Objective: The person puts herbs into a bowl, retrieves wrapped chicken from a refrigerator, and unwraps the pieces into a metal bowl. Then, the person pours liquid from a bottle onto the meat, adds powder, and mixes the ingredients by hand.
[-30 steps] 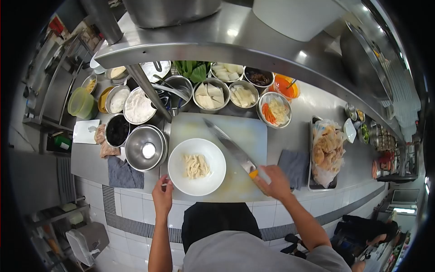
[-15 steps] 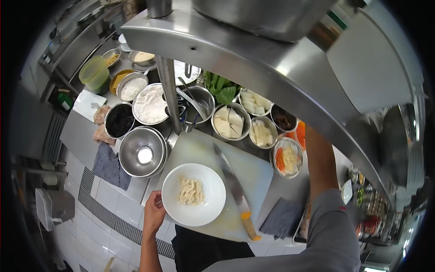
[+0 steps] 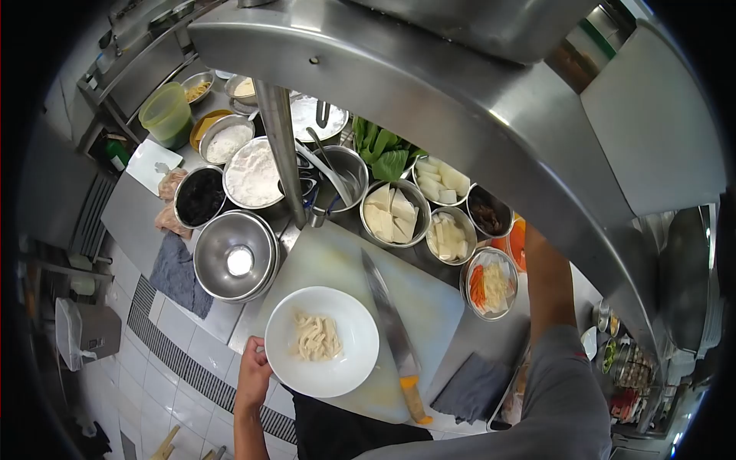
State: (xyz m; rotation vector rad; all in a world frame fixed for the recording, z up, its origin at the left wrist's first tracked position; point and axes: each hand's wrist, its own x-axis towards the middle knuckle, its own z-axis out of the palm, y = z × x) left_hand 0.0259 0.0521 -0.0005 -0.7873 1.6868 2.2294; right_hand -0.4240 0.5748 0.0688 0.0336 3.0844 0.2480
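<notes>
My left hand (image 3: 254,373) pinches the left rim of a white bowl (image 3: 359,337), which holds pale strips (image 3: 318,337) and rests on the cutting board (image 3: 437,307). Beside the bowl a knife (image 3: 392,322) with a yellow handle lies flat on the board, touched by no hand. My right arm reaches up and forward at the right, and the steel shelf (image 3: 429,84) hides the hand. Near that forearm are an orange container (image 3: 517,244) and a steel bowl of carrot and pale shreds (image 3: 491,285).
Stacked steel bowls (image 3: 234,261) stand left of the board, with a grey cloth (image 3: 181,274) beside them. Bowls of white slices (image 3: 392,215), dark food (image 3: 201,198) and white powder (image 3: 253,175) line the back. Another grey cloth (image 3: 473,387) lies at the right.
The right hand has let go of the knife and gone up behind the shelf. The left hand now grips the bowl's rim. The view has turned and shifted.
</notes>
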